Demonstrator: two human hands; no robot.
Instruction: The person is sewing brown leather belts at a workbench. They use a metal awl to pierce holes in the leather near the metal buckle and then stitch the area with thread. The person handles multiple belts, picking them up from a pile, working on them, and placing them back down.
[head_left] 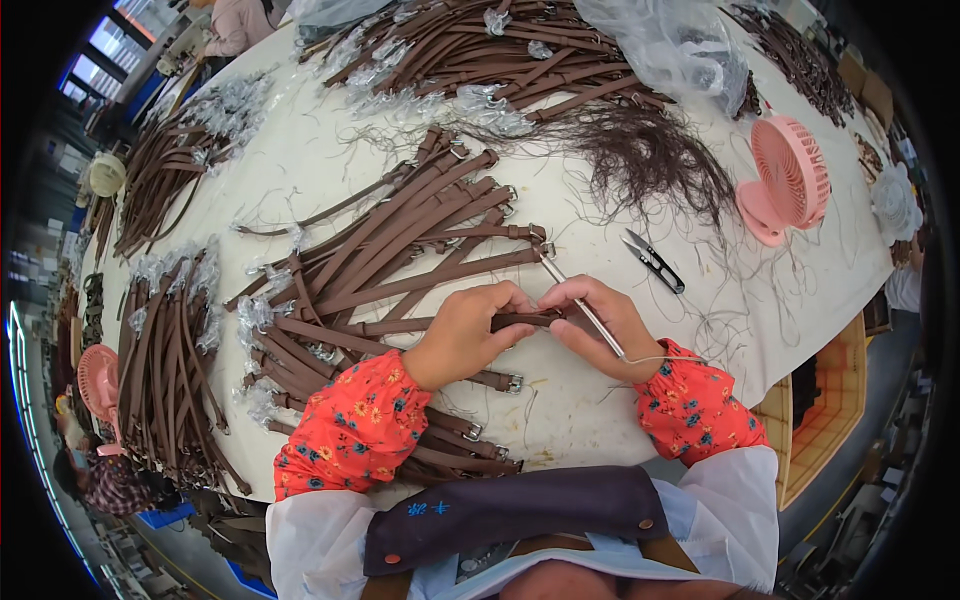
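Observation:
My left hand (460,335) is closed around a narrow brown strap (513,321), its thumb and fingers pinching it near the end. My right hand (612,325) meets it there, fingertips touching the strap's end. Across the right palm lies a slim silver metal tool (592,316), with a thin bent wire trailing past the wrist; its kind is unclear. The very end of the strap is partly hidden by my fingers. Beside and beneath my left hand spreads a fanned pile of brown buckled straps (400,235), some with clear plastic wrap at one end.
Black-handled thread snips (655,264) lie right of my hands. Beyond are a heap of dark loose threads (650,150), a pink fan (785,175) and a big strap pile (500,55). More wrapped straps (165,370) lie left on the white table. A person (240,25) sits at the far left.

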